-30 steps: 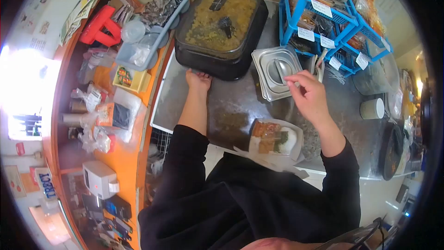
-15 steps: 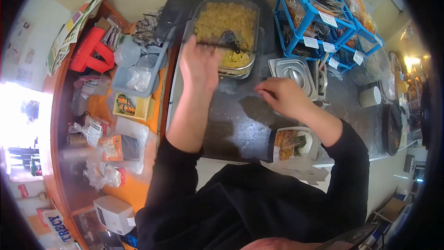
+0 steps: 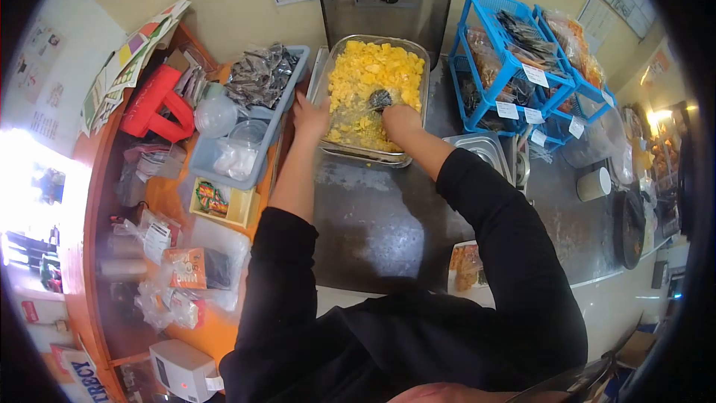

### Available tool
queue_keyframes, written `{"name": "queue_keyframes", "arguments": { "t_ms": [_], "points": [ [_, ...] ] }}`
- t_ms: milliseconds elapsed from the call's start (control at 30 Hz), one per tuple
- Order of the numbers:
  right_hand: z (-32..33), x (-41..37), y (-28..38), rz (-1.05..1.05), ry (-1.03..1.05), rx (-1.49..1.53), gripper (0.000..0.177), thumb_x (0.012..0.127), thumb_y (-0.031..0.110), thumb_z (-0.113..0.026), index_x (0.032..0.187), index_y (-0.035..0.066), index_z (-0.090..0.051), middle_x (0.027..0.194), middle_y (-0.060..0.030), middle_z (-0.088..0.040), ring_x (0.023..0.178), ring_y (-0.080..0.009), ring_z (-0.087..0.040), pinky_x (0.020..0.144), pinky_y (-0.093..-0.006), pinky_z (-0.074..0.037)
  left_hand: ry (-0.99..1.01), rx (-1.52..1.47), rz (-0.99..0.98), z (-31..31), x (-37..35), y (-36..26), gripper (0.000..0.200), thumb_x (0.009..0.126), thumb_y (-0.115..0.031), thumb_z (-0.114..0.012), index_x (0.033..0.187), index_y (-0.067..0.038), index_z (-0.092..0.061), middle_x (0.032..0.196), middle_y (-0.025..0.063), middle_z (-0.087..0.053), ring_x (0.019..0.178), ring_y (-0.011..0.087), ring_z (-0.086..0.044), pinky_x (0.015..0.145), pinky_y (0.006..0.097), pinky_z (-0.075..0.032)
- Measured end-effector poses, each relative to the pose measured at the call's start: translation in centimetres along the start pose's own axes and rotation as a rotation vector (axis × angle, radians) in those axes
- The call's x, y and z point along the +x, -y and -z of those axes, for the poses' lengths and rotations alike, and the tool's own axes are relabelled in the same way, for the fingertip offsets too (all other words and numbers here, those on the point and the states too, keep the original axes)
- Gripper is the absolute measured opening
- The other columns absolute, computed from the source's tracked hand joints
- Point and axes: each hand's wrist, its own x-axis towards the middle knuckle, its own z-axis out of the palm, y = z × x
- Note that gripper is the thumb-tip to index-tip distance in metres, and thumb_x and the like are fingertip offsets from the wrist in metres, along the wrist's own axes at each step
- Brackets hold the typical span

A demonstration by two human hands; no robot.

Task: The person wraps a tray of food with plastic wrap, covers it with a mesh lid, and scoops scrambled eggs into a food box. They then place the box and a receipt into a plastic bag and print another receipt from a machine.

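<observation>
Tray (image 3: 364, 154) of yellow food (image 3: 373, 67) sits on tabletop (image 3: 365, 216), directly fwd of body, long axis approx. front-to-back. R hand (image 3: 403, 124) is nearer the spoon (image 3: 380, 98), over tray's front-R part, fingers apparently curled round its handle; L hand (image 3: 312, 118) is at tray's L rim, can't tell if pinching it. Vs 0.5 s ago: lid (image 3: 389, 19) now upright behind tray, food uncovered, R hand in from tabletop.

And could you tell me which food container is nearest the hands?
The glass dish of yellow food: the left hand is beside it, the right hand over it; the paper box lies farther away.
</observation>
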Motion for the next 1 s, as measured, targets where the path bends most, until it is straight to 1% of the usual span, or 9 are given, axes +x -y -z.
{"name": "queue_keyframes", "arguments": {
  "t_ms": [33,233,333,433,533,633,733,833,1000],
  "points": [
    [-0.7,0.5,-0.2,0.031,-0.02,-0.028,0.016,0.078,0.008,-0.06,0.09,0.003,-0.069,0.095,-0.0139,-0.068,0.082,-0.0289,-0.067,0.07,-0.0375,-0.055,0.057,-0.017,0.129,-1.3,-1.4,1.3,0.078,0.087,-0.032,-0.055,0.142,0.006,-0.015,0.138,0.0291,-0.033,0.122,0.0435,-0.041,0.1,0.0449,-0.037],
    [-2.6,3.1,-0.2,0.038,-0.295,-0.268,0.019,0.079,0.007,-0.058,0.093,0.002,-0.069,0.099,-0.0165,-0.066,0.079,-0.029,-0.067,0.068,-0.0365,-0.055,-0.09,-0.05,-0.051,-0.9,-6.9,1.1,0.055,0.093,-0.014,-0.042,0.14,0.004,-0.02,0.129,0.0281,-0.04,0.113,0.0428,-0.047,0.094,0.0445,-0.04],
    [-1.8,4.4,-0.3,0.018,-0.307,-0.288,0.019,0.078,0.008,-0.058,0.093,0.001,-0.067,0.093,-0.0161,-0.066,0.08,-0.0285,-0.067,0.065,-0.0364,-0.055,-0.126,-0.071,-0.049,-1.0,-7.1,1.1,0.053,0.093,-0.017,-0.044,0.138,0.005,-0.024,0.128,0.0279,-0.041,0.111,0.0441,-0.047,0.094,0.0447,-0.04],
    [-0.9,5.4,-0.6,0.089,-0.223,-0.274,0.019,0.076,0.01,-0.058,0.09,0.0,-0.066,0.087,-0.015,-0.066,0.079,-0.0272,-0.068,0.062,-0.0357,-0.055,-0.162,-0.12,-0.062,-1.2,-7.4,0.8,0.057,0.093,-0.024,-0.049,0.137,0.005,-0.026,0.132,0.0269,-0.038,0.118,0.0466,-0.04,0.097,0.0498,-0.036],
    [0.8,6.2,-0.8,0.13,-0.121,-0.247,0.017,0.077,0.009,-0.058,0.089,0.002,-0.068,0.091,-0.0153,-0.067,0.081,-0.0275,-0.068,0.066,-0.0377,-0.055,-0.318,0.128,-0.243,-2.0,-8.1,1.1,0.074,0.088,-0.038,-0.057,0.138,0.005,-0.025,0.141,0.025,-0.028,0.129,0.0485,-0.026,0.102,0.0606,-0.025],
    [1.8,7.7,-1.6,0.169,-0.087,-0.261,0.015,0.077,0.008,-0.058,0.086,0.003,-0.069,0.093,-0.014,-0.068,0.083,-0.0289,-0.067,0.07,-0.039,-0.054,-0.141,0.216,-0.405,-1.6,-10.3,-0.9,0.096,0.076,-0.052,-0.065,0.14,0.005,-0.023,0.148,0.0227,-0.017,0.136,0.0467,-0.011,0.1,0.0713,-0.011],
    [3.5,8.2,-2.0,0.213,-0.025,-0.259,0.015,0.077,0.009,-0.059,0.085,0.004,-0.069,0.091,-0.0137,-0.068,0.085,-0.0303,-0.066,0.072,-0.0389,-0.053,0.001,0.328,-0.499,-1.2,-12.3,-2.7,0.111,0.066,-0.061,-0.068,0.141,0.005,-0.02,0.15,0.023,-0.014,0.138,0.0443,-0.007,0.097,0.0757,-0.008],
    [4.8,7.4,-2.6,0.305,0.082,-0.331,0.017,0.076,0.01,-0.06,0.088,0.006,-0.07,0.087,-0.0145,-0.068,0.085,-0.0307,-0.066,0.071,-0.0392,-0.052,-0.025,0.354,-0.457,-1.8,-12.5,-2.5,0.118,0.059,-0.064,-0.067,0.141,0.006,-0.019,0.15,0.0219,-0.013,0.139,0.0433,-0.006,0.096,0.0763,-0.007],
    [4.3,4.0,-4.9,0.435,0.152,-0.266,0.018,0.074,0.01,-0.061,0.089,0.012,-0.071,0.081,-0.0122,-0.067,0.081,-0.0298,-0.065,0.068,-0.04,-0.051,-0.035,0.332,-0.448,-2.1,-12.3,-2.1,0.119,0.06,-0.064,-0.067,0.141,0.006,-0.018,0.15,0.0217,-0.013,0.139,0.0424,-0.005,0.096,0.0768,-0.007]
  ]
}}
